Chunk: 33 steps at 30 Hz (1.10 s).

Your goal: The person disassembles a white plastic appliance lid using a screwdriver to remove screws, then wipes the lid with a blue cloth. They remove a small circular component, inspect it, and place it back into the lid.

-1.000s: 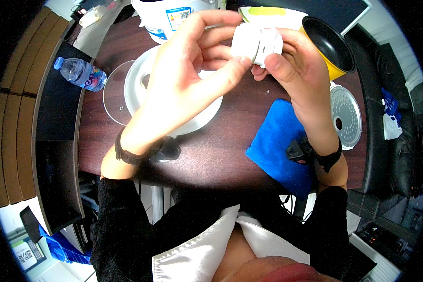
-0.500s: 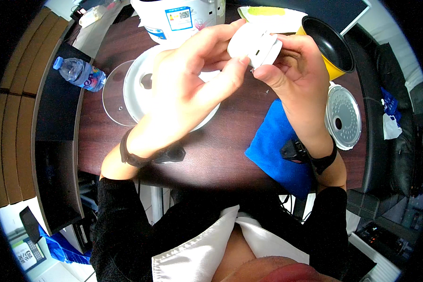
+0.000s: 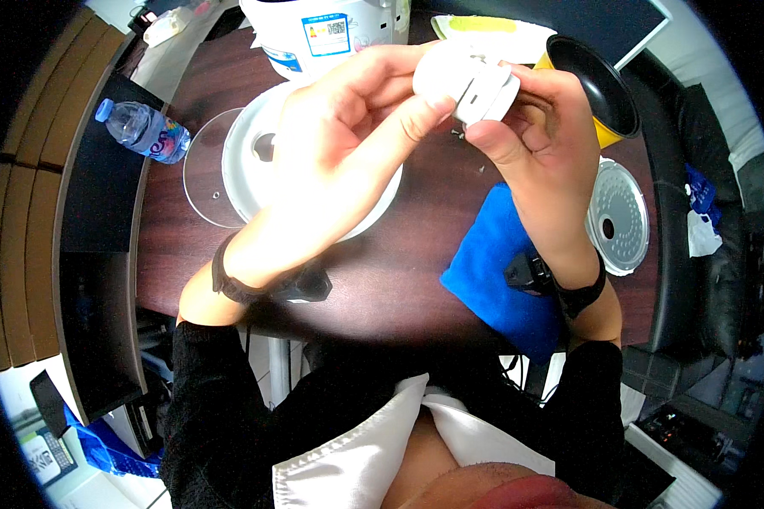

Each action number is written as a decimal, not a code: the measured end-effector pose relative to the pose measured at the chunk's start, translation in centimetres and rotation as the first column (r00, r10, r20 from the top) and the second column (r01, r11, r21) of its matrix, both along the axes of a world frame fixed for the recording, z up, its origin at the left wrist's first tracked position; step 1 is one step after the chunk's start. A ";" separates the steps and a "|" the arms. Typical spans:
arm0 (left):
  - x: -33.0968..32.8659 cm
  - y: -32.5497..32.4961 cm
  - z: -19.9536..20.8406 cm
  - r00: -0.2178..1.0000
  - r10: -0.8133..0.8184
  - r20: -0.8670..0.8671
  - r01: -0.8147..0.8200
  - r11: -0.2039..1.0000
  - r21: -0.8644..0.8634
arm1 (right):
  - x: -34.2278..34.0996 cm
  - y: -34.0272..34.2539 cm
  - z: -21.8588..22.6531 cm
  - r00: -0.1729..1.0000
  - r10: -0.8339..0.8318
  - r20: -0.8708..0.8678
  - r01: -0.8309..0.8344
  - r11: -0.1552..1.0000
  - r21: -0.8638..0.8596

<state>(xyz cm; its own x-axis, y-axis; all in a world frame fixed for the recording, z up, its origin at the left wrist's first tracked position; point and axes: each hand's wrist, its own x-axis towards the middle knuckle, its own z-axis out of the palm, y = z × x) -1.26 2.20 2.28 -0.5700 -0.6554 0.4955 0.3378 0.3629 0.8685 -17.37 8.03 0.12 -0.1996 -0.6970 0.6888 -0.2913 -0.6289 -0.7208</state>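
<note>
Above the table's far half, both my hands hold a small white steam vent cap (image 3: pixel 440 76), round and made of two parts. My left hand (image 3: pixel 339 127) pinches its rounder part between thumb and fingers. On the other part, a slotted white piece (image 3: pixel 489 95), the thumb and fingers of my right hand (image 3: pixel 543 127) are closed. The two parts sit at an angle to each other; whether they still join is hard to tell. Beneath my left hand lies a white round lid (image 3: pixel 239 174), partly hidden. A blue cloth (image 3: pixel 484 254) lies under my right wrist.
At the back stands a white rice cooker (image 3: pixel 289 38). Right of it are a green-and-white cloth (image 3: pixel 501 32) and a yellow pot (image 3: pixel 607 136) with black inside. A perforated metal inner lid (image 3: pixel 624 216) lies at the right, a clear disc (image 3: pixel 202 174) and water bottle (image 3: pixel 144 131) at the left.
My right hand has moved slightly right and down with the slotted piece, and the gap between the cap's two parts looks wider. My left hand has barely shifted.
</note>
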 end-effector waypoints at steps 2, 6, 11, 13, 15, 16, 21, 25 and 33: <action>-0.1 0.0 0.0 0.997 -0.032 -0.066 0.039 0.992 0.117 | 0.1 0.1 0.1 0.999 0.022 0.025 -0.022 1.000 0.021; 0.3 -0.2 0.4 1.000 -0.023 0.009 0.022 0.996 0.083 | 0.1 0.5 0.3 0.990 0.082 0.117 -0.093 0.991 0.096; 0.5 -0.2 0.5 1.000 0.001 -0.011 0.000 0.996 0.093 | 0.2 0.6 0.6 0.977 0.125 0.170 -0.149 0.980 0.132; 0.4 -0.2 0.4 0.999 0.020 -0.027 -0.018 0.998 0.057 | 0.1 0.6 0.6 0.974 0.137 0.180 -0.165 0.975 0.146; 0.4 0.0 0.5 0.999 0.046 -0.021 -0.045 0.999 0.025 | 0.1 0.6 0.7 0.968 0.155 0.198 -0.189 0.968 0.168; 0.4 0.1 0.6 0.998 0.060 -0.007 -0.059 0.998 0.009 | 0.1 0.7 0.6 0.966 0.158 0.207 -0.192 0.969 0.155; 0.3 0.4 0.2 0.994 0.092 -0.058 -0.093 0.995 -0.019 | 0.5 0.9 0.8 0.967 0.153 0.202 -0.182 0.974 0.133; 0.4 0.5 0.3 0.994 0.098 -0.048 -0.100 0.994 -0.047 | 0.6 1.1 0.9 0.967 0.146 0.210 -0.178 0.974 0.142; 0.6 -0.2 0.6 0.998 -0.008 -0.056 0.006 0.999 -0.034 | 0.6 1.3 0.6 0.992 0.070 0.101 -0.083 0.988 0.130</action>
